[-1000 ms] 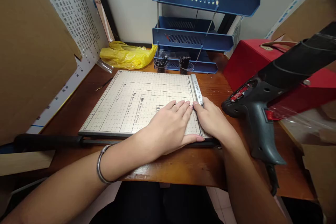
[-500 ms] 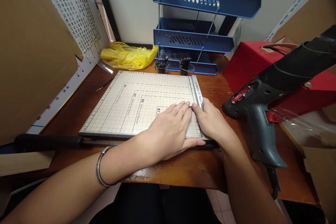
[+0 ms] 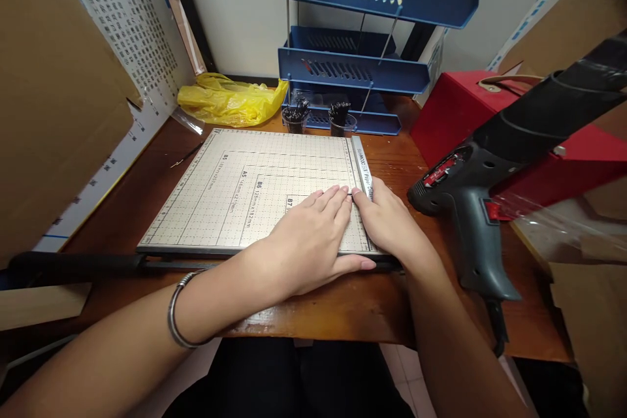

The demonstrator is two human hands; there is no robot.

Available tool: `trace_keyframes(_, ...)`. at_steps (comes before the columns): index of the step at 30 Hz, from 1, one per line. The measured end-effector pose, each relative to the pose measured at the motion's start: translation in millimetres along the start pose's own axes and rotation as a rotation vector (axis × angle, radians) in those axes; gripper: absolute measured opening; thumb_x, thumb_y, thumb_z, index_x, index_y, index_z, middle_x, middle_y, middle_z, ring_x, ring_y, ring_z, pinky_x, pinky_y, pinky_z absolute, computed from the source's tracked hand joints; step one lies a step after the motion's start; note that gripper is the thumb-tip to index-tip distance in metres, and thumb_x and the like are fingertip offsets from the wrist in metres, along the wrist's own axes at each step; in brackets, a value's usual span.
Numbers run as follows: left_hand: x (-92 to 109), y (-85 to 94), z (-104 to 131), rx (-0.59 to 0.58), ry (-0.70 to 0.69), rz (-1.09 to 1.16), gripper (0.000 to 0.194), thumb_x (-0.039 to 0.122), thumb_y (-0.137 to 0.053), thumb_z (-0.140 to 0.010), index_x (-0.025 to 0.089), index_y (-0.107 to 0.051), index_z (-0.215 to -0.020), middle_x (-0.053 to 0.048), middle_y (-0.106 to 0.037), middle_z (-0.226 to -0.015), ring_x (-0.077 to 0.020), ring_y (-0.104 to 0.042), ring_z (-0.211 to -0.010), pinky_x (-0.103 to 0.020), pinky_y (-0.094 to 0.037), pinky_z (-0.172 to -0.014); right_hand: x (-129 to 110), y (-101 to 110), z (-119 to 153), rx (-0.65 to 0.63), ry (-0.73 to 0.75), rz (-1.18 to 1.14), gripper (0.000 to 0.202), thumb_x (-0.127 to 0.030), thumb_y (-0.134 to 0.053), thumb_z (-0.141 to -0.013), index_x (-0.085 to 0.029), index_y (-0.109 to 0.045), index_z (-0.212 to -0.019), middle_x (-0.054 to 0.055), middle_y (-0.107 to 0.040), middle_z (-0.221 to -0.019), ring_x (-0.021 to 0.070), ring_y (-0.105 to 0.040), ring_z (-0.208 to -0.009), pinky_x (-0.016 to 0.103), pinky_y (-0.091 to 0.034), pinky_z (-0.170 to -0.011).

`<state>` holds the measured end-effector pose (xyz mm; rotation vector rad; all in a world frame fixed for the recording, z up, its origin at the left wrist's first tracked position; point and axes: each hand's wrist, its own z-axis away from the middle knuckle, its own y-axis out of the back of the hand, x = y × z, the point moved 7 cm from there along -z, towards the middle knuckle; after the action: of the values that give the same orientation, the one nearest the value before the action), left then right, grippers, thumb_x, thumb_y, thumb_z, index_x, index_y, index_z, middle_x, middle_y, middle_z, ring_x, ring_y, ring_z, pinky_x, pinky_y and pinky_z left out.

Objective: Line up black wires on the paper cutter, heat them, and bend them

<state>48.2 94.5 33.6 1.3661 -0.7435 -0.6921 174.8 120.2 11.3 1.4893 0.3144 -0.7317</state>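
A paper cutter (image 3: pixel 196 209) with a printed grid board lies on the table, its long black handle (image 3: pixel 78 264) down along the near edge. My left hand (image 3: pixel 308 235) is spread flat on the board's near right part, thumb stretched past the front edge. At the cutter's right rail (image 3: pixel 361 160), my right hand (image 3: pixel 392 219) is closed, its thumb tip beside my left fingertips. A short, thin dark line shows at that thumb tip; I cannot make out what it is. The other right fingers are mostly hidden beyond the rail.
Two clear cups (image 3: pixel 294 123) of thin black pieces stand behind the board, near a blue tiered tray rack (image 3: pixel 353 68). A yellow plastic bag (image 3: pixel 230 101) lies at the back left. On the right are a heat gun (image 3: pixel 475 209) and a red box (image 3: pixel 450 104).
The camera view has shifted a little, so everything sits slightly further left in it. Both hands keep about the same place on the cutter.
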Motion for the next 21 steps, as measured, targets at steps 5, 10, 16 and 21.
trace_keyframes(5, -1.2, 0.8, 0.5, -0.009, 0.0, 0.014, 0.103, 0.078, -0.031, -0.095, -0.004, -0.026, -0.158, -0.024, -0.023, -0.166, -0.0337, -0.021, -0.157, -0.044, -0.02, -0.128, -0.6, 0.3, 0.6, 0.012, -0.007, 0.014, 0.05, -0.049, -0.037, -0.099, -0.014, -0.053, -0.131, 0.022, -0.059, -0.14, 0.0387, -0.055, -0.13, 0.052, -0.041, -0.108)
trace_keyframes(10, -2.4, 1.9, 1.1, -0.006, 0.009, 0.048, 0.105, 0.079, -0.031, -0.095, -0.003, -0.023, -0.159, -0.023, -0.022, -0.167, -0.033, -0.02, -0.157, -0.044, -0.019, -0.128, -1.4, 0.7, 0.9, 0.008, 0.006, 0.049, 0.045, -0.046, -0.036, -0.1, -0.013, -0.053, -0.126, 0.023, -0.062, -0.134, 0.0394, -0.058, -0.125, 0.052, -0.044, -0.103)
trace_keyframes(16, -6.2, 5.2, 1.0, -0.015, 0.031, 0.093, 0.097, 0.075, -0.029, -0.098, 0.0, -0.022, -0.16, -0.021, -0.025, -0.167, -0.0285, -0.022, -0.157, -0.04, -0.018, -0.128, -1.4, 0.5, 0.8, 0.004, 0.006, 0.072, 0.042, -0.044, -0.036, -0.1, -0.013, -0.054, -0.122, 0.024, -0.064, -0.129, 0.0414, -0.061, -0.121, 0.053, -0.047, -0.098)
trace_keyframes(21, -23.5, 22.1, 5.1, 0.042, 0.12, -0.08, 0.088, 0.068, -0.035, -0.101, -0.004, -0.041, -0.15, -0.028, -0.033, -0.162, -0.0362, -0.033, -0.152, -0.048, -0.025, -0.126, -1.4, -0.1, 0.5, 0.006, 0.019, 0.046, 0.046, -0.046, -0.037, -0.1, -0.014, -0.052, -0.13, 0.023, -0.062, -0.136, 0.0386, -0.058, -0.127, 0.051, -0.045, -0.104)
